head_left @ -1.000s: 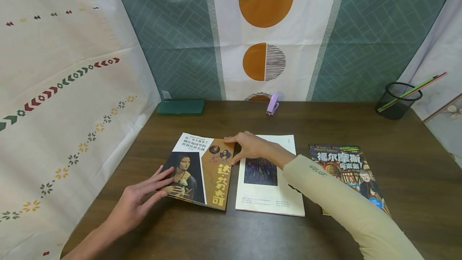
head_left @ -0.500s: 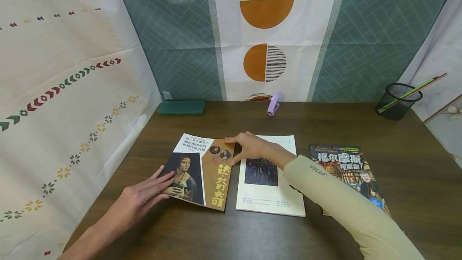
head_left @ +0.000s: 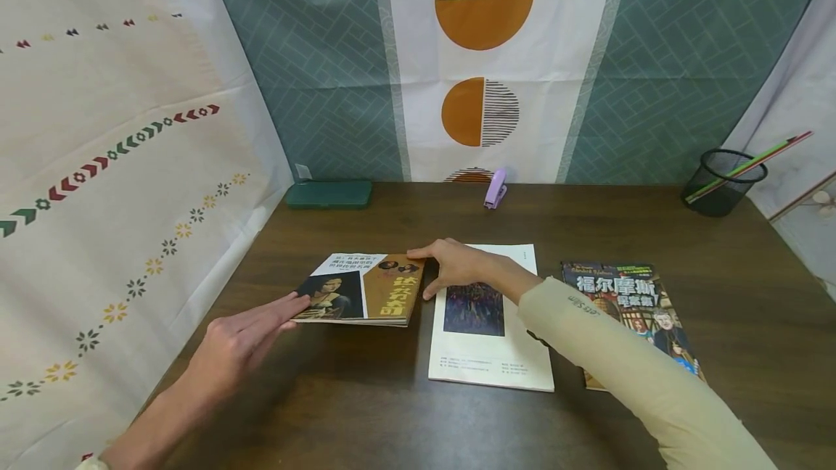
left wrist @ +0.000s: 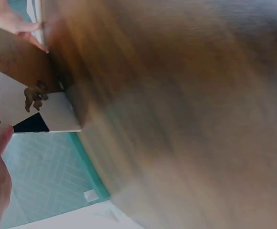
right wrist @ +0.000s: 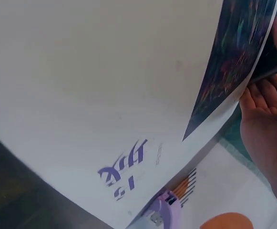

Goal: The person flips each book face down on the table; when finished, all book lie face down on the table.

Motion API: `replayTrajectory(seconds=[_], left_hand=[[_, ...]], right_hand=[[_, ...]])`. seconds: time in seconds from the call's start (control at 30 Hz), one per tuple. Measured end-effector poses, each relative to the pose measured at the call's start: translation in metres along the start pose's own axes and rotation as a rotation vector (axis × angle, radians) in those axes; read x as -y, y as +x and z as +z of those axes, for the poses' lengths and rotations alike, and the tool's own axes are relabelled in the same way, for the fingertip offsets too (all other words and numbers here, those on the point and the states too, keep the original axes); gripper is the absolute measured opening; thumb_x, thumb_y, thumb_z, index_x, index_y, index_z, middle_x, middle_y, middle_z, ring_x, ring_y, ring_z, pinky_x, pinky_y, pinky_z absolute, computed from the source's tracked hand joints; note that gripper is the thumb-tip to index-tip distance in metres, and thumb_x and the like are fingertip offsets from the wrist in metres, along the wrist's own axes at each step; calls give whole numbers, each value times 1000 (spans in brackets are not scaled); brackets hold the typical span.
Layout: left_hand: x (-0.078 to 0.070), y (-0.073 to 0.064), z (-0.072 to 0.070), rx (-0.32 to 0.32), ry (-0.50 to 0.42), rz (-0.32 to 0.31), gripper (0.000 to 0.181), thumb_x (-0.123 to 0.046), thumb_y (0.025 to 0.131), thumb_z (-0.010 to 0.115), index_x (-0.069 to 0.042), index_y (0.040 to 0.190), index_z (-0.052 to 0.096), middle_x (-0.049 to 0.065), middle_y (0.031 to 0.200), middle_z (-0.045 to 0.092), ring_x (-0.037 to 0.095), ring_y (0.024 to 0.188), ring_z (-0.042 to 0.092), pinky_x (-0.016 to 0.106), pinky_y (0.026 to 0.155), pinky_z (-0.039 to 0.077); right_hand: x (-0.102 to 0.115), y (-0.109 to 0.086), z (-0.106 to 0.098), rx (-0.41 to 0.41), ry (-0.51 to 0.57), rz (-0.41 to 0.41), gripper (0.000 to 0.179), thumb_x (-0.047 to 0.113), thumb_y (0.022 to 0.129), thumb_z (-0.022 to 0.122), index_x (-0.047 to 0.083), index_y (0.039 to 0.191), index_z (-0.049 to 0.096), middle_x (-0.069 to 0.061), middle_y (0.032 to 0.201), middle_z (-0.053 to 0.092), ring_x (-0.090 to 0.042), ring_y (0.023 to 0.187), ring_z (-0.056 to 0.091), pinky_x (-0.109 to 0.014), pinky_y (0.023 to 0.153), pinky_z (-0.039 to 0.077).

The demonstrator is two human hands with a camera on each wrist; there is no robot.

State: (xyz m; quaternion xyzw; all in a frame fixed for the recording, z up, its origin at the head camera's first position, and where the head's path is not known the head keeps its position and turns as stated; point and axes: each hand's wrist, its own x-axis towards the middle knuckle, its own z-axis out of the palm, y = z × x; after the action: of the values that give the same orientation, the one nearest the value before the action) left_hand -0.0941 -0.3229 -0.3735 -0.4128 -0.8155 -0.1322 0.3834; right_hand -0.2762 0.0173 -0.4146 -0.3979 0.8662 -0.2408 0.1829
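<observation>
The art book (head_left: 355,289) with the portrait cover is over the left-middle part of the wooden table (head_left: 339,397), tilted with its near edge raised and its page edges showing. The left hand (head_left: 238,343) grips it at the near left corner, fingers laid over the cover; the left wrist view is smeared, so exactly where that thumb sits I cannot tell. The right hand (head_left: 462,265) grasps the far right corner, thumb and fingers spread along the right edge. Just beside that edge, a narrow strip of wood divides it from the white booklet (head_left: 473,354), which the right forearm crosses. Farther right lies the detective book (head_left: 620,303), partly under the sleeve (head_left: 607,347). A wide band of wood separates the art book from the green case (head_left: 329,194) and the purple stapler (head_left: 496,189), both along the far edge.
</observation>
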Motion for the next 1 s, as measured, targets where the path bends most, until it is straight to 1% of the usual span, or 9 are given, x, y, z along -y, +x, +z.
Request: replayTrajectory(seconds=[0.13,0.2,0.3,0.4,0.47,0.53,0.67,0.87,1.0], left_hand=[[-1,10,-3,-35,4,17,41,-36,112,57,-5,115,83,7,105,81,22,86,80,32,68,62],[-2,14,-4,-41,0,25,39,-35,112,57,-6,114,83,6,104,82,21,84,80,32,67,62],[-1,19,-8,-45,-12,23,39,-34,112,56,-5,114,83,5,103,82,19,83,80,27,72,61],[1,24,-12,-57,-20,19,39,-33,112,56,-4,113,83,4,102,82,16,80,79,22,76,60],[3,28,-15,-71,-16,21,39,-33,112,57,-4,112,83,2,100,82,14,77,78,20,75,59],[5,32,-18,-88,-10,23,40,-33,112,57,-4,110,84,1,99,82,12,74,77,19,71,58],[6,39,-23,-100,-10,-4,41,-35,112,58,-3,109,84,2,98,82,9,69,76,16,62,55],[11,44,-31,-48,-17,-72,43,-36,113,55,-3,116,82,5,102,82,4,71,72,13,62,51],[17,44,-37,5,-50,-152,42,-33,113,52,-2,121,79,4,95,80,-4,62,54,9,59,46]], right_hand=[[0,-1,5,-63,7,-39,59,13,100,77,6,154,56,-12,153,59,-25,130,63,-37,103,54],[0,-2,8,-97,7,-61,49,7,104,70,5,152,58,-14,150,61,-19,105,69,-31,87,55],[-1,-5,9,-143,25,-89,42,4,106,65,4,148,62,-15,146,64,-10,68,56,-24,67,47],[0,-9,8,-176,75,-107,38,3,107,62,3,144,66,-16,141,67,-12,52,34,-26,56,35],[1,-11,6,-202,101,-110,34,4,107,61,3,141,69,-15,137,70,-10,56,41,-25,57,36],[3,-12,5,-229,130,-100,32,7,108,62,4,138,71,-12,131,74,-9,68,57,-24,61,41],[4,-14,3,-311,189,-93,28,12,107,66,1,131,75,-9,116,79,-16,89,69,-26,70,50],[6,-15,-1,-418,281,-71,21,7,102,72,-4,119,78,-10,106,79,-20,94,70,-37,88,61],[7,-16,-5,-463,357,-30,17,2,101,72,-4,115,78,-16,105,78,-31,97,74,-41,92,61]])
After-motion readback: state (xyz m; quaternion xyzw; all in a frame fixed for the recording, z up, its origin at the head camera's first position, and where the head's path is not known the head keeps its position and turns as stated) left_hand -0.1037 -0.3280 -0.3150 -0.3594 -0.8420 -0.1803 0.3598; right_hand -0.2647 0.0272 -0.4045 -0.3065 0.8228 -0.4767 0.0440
